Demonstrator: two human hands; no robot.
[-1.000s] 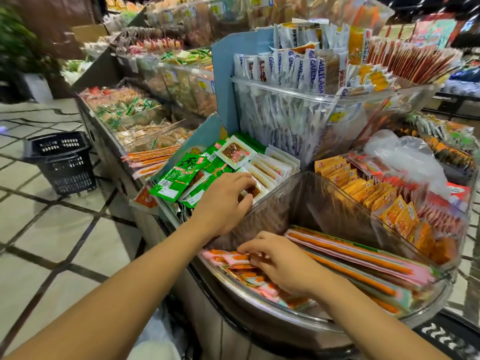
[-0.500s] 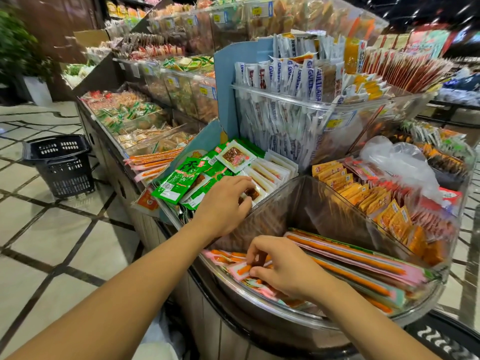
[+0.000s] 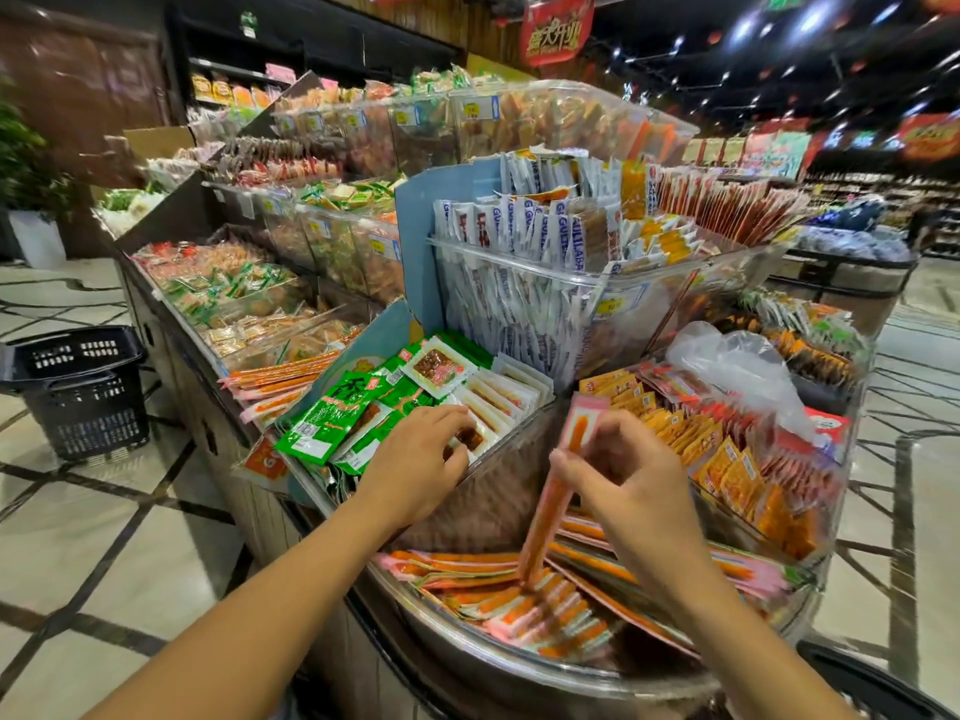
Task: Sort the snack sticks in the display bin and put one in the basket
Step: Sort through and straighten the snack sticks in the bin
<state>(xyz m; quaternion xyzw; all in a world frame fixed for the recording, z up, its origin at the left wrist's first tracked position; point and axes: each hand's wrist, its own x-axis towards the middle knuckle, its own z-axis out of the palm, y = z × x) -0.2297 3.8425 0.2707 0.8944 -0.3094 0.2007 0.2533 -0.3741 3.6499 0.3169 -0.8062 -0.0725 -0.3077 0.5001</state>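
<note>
A clear curved display bin (image 3: 467,649) in front of me holds several long orange-and-pink snack sticks (image 3: 524,610) lying flat. My right hand (image 3: 631,483) pinches one snack stick (image 3: 558,483) and holds it nearly upright above the pile, its lower end still among the others. My left hand (image 3: 415,467) rests with curled fingers on the bin's clear divider wall, touching the white packets behind it. A black shopping basket (image 3: 78,387) stands on the floor far to the left.
Green packets (image 3: 332,415) and white tray packs (image 3: 498,392) fill the compartment behind the divider. Orange packets (image 3: 727,459) and a clear plastic bag (image 3: 737,366) lie to the right. A raised bin of white stick packs (image 3: 524,272) stands behind. Tiled floor (image 3: 104,537) lies on the left.
My right hand has lifted one snack stick out of the pile and tipped it upright. My left hand has stayed on the divider. The view has tilted upward.
</note>
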